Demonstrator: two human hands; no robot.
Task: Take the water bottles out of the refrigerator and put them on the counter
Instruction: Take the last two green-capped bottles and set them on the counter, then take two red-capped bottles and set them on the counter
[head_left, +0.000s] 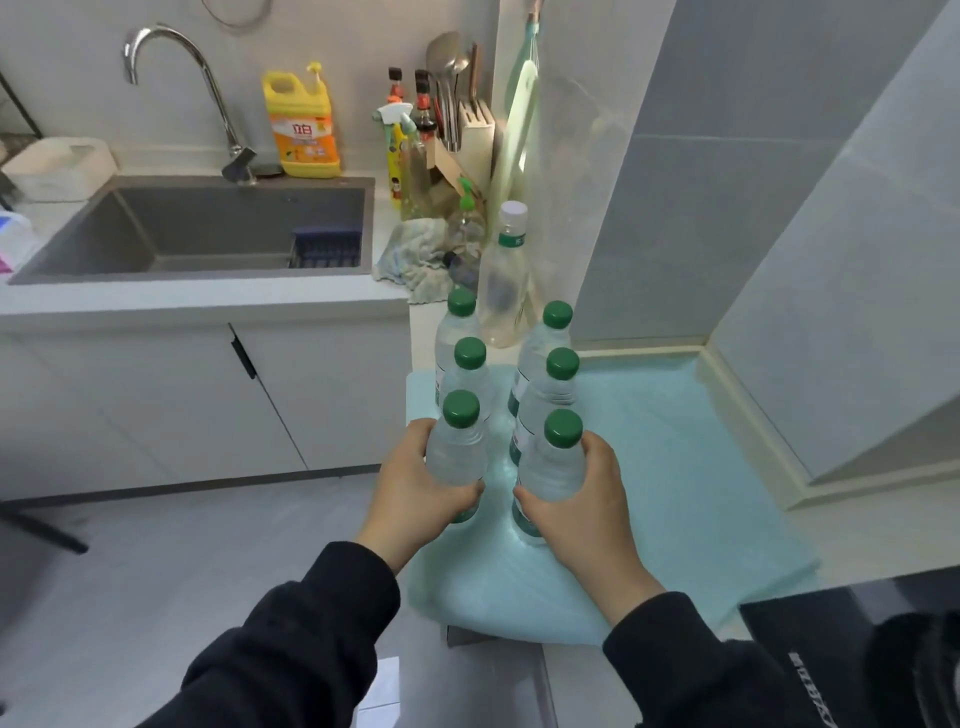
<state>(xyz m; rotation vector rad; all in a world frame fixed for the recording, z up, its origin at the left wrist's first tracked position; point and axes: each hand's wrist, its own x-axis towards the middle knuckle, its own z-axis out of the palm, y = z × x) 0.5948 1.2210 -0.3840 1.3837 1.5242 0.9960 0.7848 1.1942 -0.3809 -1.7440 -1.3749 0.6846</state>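
Several clear water bottles with green caps stand in two rows on a light blue mat (675, 467) spread over the counter. My left hand (415, 488) is wrapped around the nearest bottle of the left row (457, 447). My right hand (582, 499) grips the nearest bottle of the right row (553, 467). Both held bottles are upright, their bases on or just above the mat. Behind them stand two more on the left (470, 369) and two more on the right (553, 384). The refrigerator is not in view.
A taller white-capped bottle (504, 280) stands behind the rows, next to a crumpled cloth (415, 254). A grey sink (208, 234) with a tap lies at the left, with a yellow detergent jug (301, 124) and knife block (475, 130) behind. A tiled wall (727, 182) bounds the right.
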